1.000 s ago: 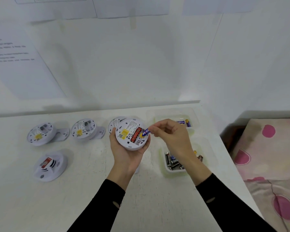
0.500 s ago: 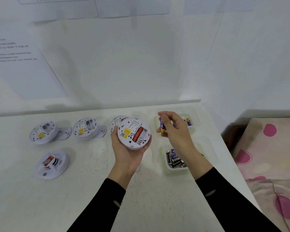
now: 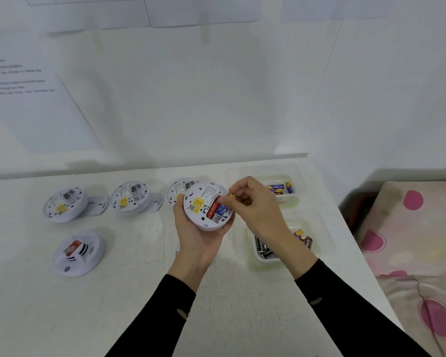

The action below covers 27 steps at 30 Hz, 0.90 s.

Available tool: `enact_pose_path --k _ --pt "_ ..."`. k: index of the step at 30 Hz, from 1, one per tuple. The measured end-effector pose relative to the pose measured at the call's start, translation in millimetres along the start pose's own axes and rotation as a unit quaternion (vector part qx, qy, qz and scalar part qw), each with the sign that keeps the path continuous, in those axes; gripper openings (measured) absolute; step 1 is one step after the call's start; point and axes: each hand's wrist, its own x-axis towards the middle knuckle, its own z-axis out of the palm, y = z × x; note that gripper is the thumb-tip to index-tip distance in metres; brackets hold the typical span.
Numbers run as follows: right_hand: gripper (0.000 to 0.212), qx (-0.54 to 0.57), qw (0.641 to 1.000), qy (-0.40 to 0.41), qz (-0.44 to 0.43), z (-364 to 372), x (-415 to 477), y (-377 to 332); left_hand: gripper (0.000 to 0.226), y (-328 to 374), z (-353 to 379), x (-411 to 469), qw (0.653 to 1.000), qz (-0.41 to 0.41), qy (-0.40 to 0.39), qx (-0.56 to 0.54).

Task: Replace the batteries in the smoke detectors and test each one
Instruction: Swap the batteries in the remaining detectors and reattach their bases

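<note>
Head view: the left hand cradles one white smoke detector back side up above the bench, fingers wrapped around its rim. Its battery bay holds a red battery, and a blue battery lies beside it, only partly seated by the look of it. The right hand has its fingers pinched narrow on the gold-capped end of that blue battery. Judged from this, the held unit is mid-replacement, and its test is not yet done. Count of detectors: five in view. One is in the hand; three lie back side up in a row at the far edge, namely the far-left detector, the second detector and a third detector partly hidden behind the held one; one front-left detector lies nearer, showing a red label. Whether those four are already serviced cannot be told. Count of clear trays: two. The far tray holds a few blue batteries; the near tray holds several darker batteries, their number unclear.
</note>
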Motion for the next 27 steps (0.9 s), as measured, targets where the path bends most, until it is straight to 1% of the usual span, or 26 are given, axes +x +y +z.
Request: enact_pose_path --k 2,5,7,9,12,15,17,20,21,22,24,25,26,27 --pt "0.016 -0.016 0.999 0.038 -0.023 6.5 -3.2 3.9 0.058 -1.4 1.9 -1.6 1.0 0.003 0.002 0.009" --pt "0.014 -0.078 0.988 0.099 -0.089 16.7 -7.3 17.7 0.059 -3.8 5.7 -4.2 1.0 0.005 0.008 0.014" --pt "0.017 -0.116 0.977 0.127 -0.126 22.7 -12.8 27.1 0.058 -3.4 7.3 -4.0 1.0 0.01 0.015 0.019" --pt "0.025 -0.152 0.968 0.143 -0.137 28.1 -20.9 31.6 0.057 -3.0 7.4 -2.4 0.999 0.013 0.026 0.018" --pt "0.038 -0.205 0.96 0.143 -0.125 36.4 -33.6 33.7 0.057 -2.9 8.1 -0.2 0.999 0.013 0.038 0.011" --pt "0.048 -0.277 0.945 0.137 -0.109 40.3 -41.8 40.4 0.058 -0.3 9.2 2.1 0.999 0.02 0.037 0.022" --pt "0.05 -0.332 0.928 0.129 -0.112 38.2 -45.5 44.9 0.057 2.2 8.5 3.1 0.999 0.025 0.035 0.029" --pt "0.048 -0.422 0.892 0.094 -0.131 36.0 -45.1 44.9 0.057 8.1 1.3 1.9 0.998 0.025 0.04 0.037" --pt "0.05 -0.42 0.894 0.074 -0.14 37.5 -44.7 42.5 0.057 11.3 -2.5 0.5 0.998 0.021 0.042 0.042" --pt "0.051 -0.392 0.906 0.053 -0.149 40.2 -45.3 39.8 0.058 15.5 -7.5 -0.8 0.998 0.019 0.041 0.048" --pt "0.045 -0.269 0.951 0.013 -0.154 46.2 -49.2 35.6 0.062 28.8 -18.7 -2.4 0.998 0.028 0.035 0.051" --pt "0.04 -0.213 0.965 -0.002 -0.153 49.2 -52.7 37.2 0.065 37.1 -24.8 -3.0 0.998 0.039 0.032 0.044" --pt "0.037 -0.18 0.972 -0.019 -0.152 52.6 -57.0 41.1 0.067 46.4 -32.0 -3.4 0.998 0.056 0.029 0.032" --pt "0.039 -0.17 0.973 -0.053 -0.148 55.9 -60.7 47.3 0.069 55.8 -38.6 -4.8 0.997 0.072 0.024 0.018"
